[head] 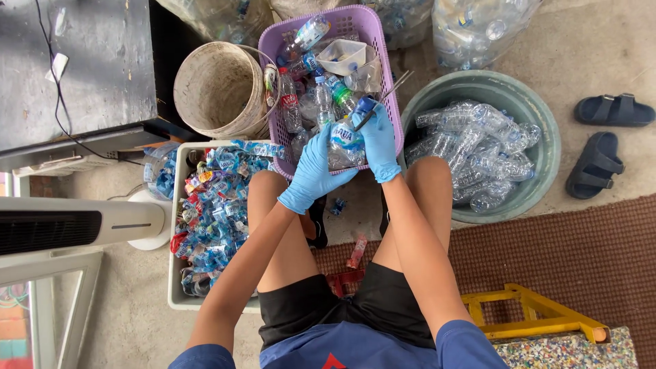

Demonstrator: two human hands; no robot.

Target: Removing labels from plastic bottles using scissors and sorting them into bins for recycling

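Observation:
Both my hands wear blue gloves. My left hand (312,171) grips a clear plastic bottle (345,142) with a blue label, held over the near edge of a purple basket (378,55). My right hand (378,140) holds a thin blade tool (384,98) with a dark handle, its tip pointing up and right, and rests against the bottle's upper side. The basket holds several labelled plastic bottles and a white tub.
A grey-green basin (543,123) of stripped clear bottles stands at right. A white tray (179,273) of torn labels lies at left, an empty dirty bucket (219,89) behind it. Black sandals (601,137), a brown mat, a yellow frame and a white fan base surround me.

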